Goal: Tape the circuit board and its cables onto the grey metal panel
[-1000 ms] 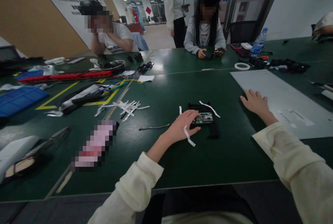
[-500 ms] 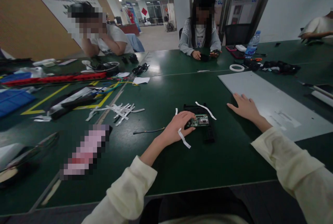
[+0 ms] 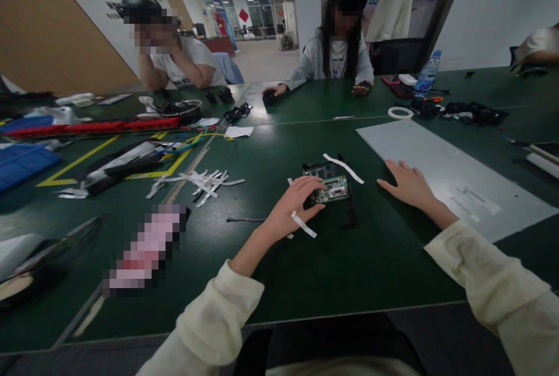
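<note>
My left hand (image 3: 293,206) is closed on the left side of a green circuit board (image 3: 335,189), thumb at the near edge and fingers over the top. Under and behind the board lies a black plastic frame (image 3: 350,216), partly covered by it. One white tape strip (image 3: 343,167) lies across the frame's far side, and another strip (image 3: 304,225) sticks out by my left thumb. A thin dark cable (image 3: 245,219) runs out beside my left wrist. My right hand (image 3: 407,185) rests flat with spread fingers on the left edge of a grey board (image 3: 430,158), holding nothing.
A pile of white strips (image 3: 205,183) lies left of my left hand, with a pixelated pink item (image 3: 148,248) nearer. A tape roll (image 3: 400,113) and a water bottle (image 3: 428,73) stand beyond the grey board. Two people sit across the table (image 3: 279,283).
The circuit board and black frame have shifted slightly, showing more of the frame's far part. The grey board has slid a little left under my right hand. The person opposite has spread their hands apart.
</note>
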`<state>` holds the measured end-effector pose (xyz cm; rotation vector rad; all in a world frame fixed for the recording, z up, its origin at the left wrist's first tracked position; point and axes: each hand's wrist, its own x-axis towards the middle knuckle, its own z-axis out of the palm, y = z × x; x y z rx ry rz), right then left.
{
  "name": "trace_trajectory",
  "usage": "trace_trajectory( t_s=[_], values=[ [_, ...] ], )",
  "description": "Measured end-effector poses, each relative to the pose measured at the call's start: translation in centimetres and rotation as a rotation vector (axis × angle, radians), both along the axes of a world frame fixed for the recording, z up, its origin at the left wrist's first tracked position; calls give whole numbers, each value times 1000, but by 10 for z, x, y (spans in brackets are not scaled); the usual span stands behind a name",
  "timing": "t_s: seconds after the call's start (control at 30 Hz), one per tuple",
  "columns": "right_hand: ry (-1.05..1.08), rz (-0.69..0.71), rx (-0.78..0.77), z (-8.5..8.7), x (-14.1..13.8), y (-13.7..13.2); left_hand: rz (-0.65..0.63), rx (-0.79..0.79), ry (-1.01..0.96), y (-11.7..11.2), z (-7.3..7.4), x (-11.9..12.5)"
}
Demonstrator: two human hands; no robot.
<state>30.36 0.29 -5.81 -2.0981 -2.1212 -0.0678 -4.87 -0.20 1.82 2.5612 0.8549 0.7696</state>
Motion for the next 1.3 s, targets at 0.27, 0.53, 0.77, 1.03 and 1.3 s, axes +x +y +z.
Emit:
trace_trajectory(
  t_s=[0.27,0.53,0.77,1.03,1.3],
  values=[
    [-4,-4,18,-3,0,0,76,-8,-157,5,5,-6],
    [6,-6,0,2,-1,-1,157,-88,-370,11,17,-15],
    [22,8,-14,1,2,0,268,-27,-475,16,20,-20],
    [69,69,-11,12,-7,-5,429,44,-467,22,25,-29],
    [106,190,-23,18,-18,-12,493,85,-489,23,29,-32]
  ],
)
